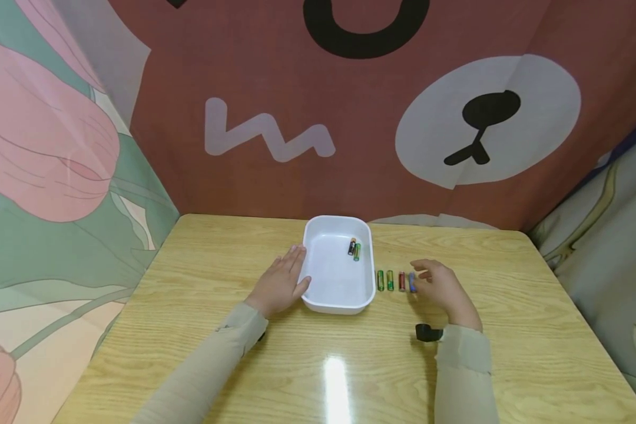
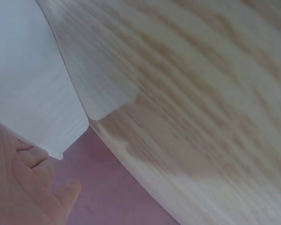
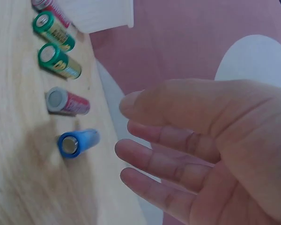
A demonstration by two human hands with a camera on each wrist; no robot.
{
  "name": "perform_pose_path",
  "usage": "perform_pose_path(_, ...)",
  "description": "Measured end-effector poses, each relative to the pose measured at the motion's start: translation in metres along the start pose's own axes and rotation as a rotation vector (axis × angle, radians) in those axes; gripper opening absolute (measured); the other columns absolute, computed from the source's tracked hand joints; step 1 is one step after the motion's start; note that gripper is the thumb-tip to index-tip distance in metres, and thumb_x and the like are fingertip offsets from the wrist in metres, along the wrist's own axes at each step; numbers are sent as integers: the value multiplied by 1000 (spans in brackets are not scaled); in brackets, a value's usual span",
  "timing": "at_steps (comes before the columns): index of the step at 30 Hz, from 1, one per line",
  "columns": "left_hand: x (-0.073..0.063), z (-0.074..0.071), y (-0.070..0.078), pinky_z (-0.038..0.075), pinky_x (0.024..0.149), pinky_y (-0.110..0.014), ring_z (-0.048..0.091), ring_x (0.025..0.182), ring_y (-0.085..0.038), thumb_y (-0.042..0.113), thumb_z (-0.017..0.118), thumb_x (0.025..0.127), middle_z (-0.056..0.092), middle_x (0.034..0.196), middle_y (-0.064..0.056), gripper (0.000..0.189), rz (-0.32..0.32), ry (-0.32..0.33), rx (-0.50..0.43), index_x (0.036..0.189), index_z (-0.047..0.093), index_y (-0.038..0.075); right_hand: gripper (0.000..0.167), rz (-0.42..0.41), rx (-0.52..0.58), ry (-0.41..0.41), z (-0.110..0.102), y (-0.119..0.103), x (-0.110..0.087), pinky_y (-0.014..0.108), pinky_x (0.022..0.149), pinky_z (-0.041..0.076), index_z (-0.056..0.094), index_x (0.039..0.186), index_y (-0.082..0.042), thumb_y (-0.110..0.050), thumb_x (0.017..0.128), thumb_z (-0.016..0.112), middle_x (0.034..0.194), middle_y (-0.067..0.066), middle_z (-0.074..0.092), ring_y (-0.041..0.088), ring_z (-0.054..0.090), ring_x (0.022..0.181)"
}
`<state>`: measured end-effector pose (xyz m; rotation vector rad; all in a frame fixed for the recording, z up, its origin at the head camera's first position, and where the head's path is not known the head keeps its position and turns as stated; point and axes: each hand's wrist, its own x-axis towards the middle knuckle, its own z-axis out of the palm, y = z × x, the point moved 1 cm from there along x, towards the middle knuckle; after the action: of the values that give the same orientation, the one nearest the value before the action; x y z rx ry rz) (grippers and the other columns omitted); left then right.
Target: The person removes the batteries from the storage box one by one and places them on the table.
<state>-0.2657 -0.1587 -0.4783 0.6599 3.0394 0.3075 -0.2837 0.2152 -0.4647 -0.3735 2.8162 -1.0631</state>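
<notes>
In the head view I see the blue battery (image 1: pixel 412 282) on the surface (image 1: pixel 201 265), right of the white tray (image 1: pixel 328 280), its long axis pointing away from the person; the left hand (image 1: pixel 280 282) touches the tray, fingers outstretched. My left wrist view shows it at the rim. My right wrist view shows the right hand (image 3: pixel 239 150) beside the battery, thumb and fingers apart.

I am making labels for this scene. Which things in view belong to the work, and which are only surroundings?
Work:
- white tray
- two batteries inside it
- row of batteries beside it
- left hand
- right hand

Surroundings:
- wooden table
- brown printed cloth
- flowered cloth
</notes>
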Motion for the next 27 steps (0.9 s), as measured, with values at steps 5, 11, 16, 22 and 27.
perform_pose_path(5,-1,0,-1,21,123,-48,12,155,-28,46,30,108,14,168,-15,73,4,-1,-1,161,14,-2,45,-31,-29,28,-3,-11,-3,62,96,49,51,142,6,-11,101,60,135,29,55,48,57,118)
perform_pose_path(11,-1,0,-1,20,124,-48,11,156,-28,46,28,109,13,168,-15,73,7,-8,1,161,12,-2,44,-84,-65,65,-3,-24,-1,60,97,49,54,140,7,-10,100,62,133,29,57,45,58,116)
perform_pose_path(16,-1,-1,-1,20,124,-49,12,156,-28,46,31,108,14,168,-15,73,5,-1,-10,161,13,-1,41,-105,-67,97,0,-35,3,58,95,51,56,136,7,-10,100,62,130,29,59,45,60,113)
perform_pose_path(22,2,2,-3,19,124,-48,9,156,-27,48,26,108,10,169,-14,73,7,-15,22,162,9,0,41,-91,-69,124,5,-45,5,57,94,52,56,137,7,-11,100,60,130,29,58,45,60,112)
perform_pose_path(27,1,1,-2,21,123,-49,11,156,-28,46,29,108,13,168,-16,73,6,-4,17,161,12,-1,41,-104,-61,145,10,-54,9,55,92,54,57,136,7,-11,99,61,126,28,60,43,62,109)
